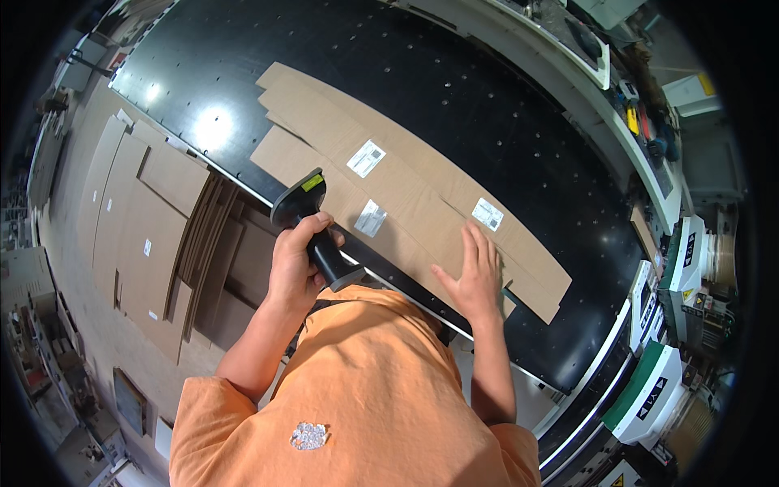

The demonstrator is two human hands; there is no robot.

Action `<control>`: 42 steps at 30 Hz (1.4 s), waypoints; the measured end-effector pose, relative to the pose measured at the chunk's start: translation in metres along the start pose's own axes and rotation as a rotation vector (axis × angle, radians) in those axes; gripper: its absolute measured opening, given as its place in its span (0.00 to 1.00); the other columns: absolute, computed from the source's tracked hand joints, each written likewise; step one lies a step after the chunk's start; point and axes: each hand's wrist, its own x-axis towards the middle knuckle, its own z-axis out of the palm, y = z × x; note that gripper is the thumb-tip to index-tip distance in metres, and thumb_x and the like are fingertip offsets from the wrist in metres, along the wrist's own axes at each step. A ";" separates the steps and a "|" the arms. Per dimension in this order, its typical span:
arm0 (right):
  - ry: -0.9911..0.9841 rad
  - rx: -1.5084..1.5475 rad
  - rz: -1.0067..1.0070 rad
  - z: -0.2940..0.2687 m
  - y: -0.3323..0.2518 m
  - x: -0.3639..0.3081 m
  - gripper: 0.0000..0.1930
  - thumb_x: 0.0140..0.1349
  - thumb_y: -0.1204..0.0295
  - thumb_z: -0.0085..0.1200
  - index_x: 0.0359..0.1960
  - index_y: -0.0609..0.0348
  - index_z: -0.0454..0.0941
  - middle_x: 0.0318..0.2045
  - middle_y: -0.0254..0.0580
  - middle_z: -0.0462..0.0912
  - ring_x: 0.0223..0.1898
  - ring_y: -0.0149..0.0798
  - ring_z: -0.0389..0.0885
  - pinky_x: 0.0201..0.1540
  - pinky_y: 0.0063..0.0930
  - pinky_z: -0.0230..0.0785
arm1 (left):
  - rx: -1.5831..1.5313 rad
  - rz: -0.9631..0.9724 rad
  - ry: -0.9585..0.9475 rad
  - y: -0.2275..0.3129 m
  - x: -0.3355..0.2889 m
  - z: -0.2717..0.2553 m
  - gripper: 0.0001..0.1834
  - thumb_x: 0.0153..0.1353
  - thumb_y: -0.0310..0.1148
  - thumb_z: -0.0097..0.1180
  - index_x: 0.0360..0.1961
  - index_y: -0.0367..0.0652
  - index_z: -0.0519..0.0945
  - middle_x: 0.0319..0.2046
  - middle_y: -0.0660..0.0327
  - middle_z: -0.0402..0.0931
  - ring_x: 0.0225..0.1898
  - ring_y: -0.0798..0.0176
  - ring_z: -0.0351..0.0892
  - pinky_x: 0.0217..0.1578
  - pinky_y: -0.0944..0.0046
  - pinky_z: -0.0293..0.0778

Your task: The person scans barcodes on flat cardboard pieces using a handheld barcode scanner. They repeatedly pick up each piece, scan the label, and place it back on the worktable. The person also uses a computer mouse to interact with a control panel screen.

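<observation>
My left hand [297,264] is wrapped round the handle of a black handheld barcode scanner [329,258], held up at the near edge of a black table. The scanner's head carries a yellow-green label on top. On the table lie several long flat brown panels [406,187], side by side, with white printed labels [366,158] stuck on them. My right hand [475,272] rests with fingers spread on the near panel, just below the right-hand label [487,214]. Nothing shows in that hand.
The black table [487,105] is dotted with small holes. To the left stand stacks of brown panels [134,219] on the floor. Along the right are machine units with white and green covers [649,394]. Tools [637,122] lie on a ledge at the far right.
</observation>
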 end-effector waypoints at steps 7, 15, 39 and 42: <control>-0.008 0.028 0.022 -0.007 -0.005 0.003 0.45 0.55 0.51 0.70 0.70 0.62 0.65 0.68 0.52 0.68 0.67 0.57 0.65 0.69 0.52 0.60 | 0.161 0.161 0.012 -0.018 0.011 0.006 0.12 0.61 0.37 0.58 0.35 0.38 0.79 0.24 0.57 0.81 0.11 0.70 0.69 0.09 0.71 0.58; 0.059 0.325 0.037 -0.015 -0.024 -0.003 0.44 0.47 0.55 0.75 0.63 0.65 0.70 0.58 0.53 0.76 0.59 0.53 0.73 0.64 0.43 0.67 | 0.420 0.208 -0.131 -0.036 0.036 -0.021 0.14 0.59 0.32 0.59 0.43 0.34 0.82 0.32 0.58 0.85 0.13 0.73 0.68 0.10 0.72 0.56; 0.061 0.258 -0.180 -0.003 -0.050 -0.077 0.30 0.53 0.61 0.70 0.53 0.67 0.77 0.58 0.51 0.74 0.58 0.53 0.72 0.61 0.44 0.70 | 0.434 -0.030 -0.132 -0.047 0.022 -0.069 0.23 0.58 0.36 0.60 0.56 0.46 0.76 0.28 0.65 0.77 0.11 0.72 0.61 0.10 0.70 0.55; 0.108 -0.018 -0.392 0.005 -0.043 -0.084 0.27 0.52 0.63 0.70 0.51 0.66 0.78 0.57 0.51 0.74 0.58 0.52 0.73 0.59 0.46 0.69 | 0.361 0.010 -0.244 -0.047 0.029 -0.067 0.22 0.59 0.38 0.61 0.54 0.44 0.76 0.25 0.68 0.74 0.11 0.75 0.61 0.10 0.71 0.53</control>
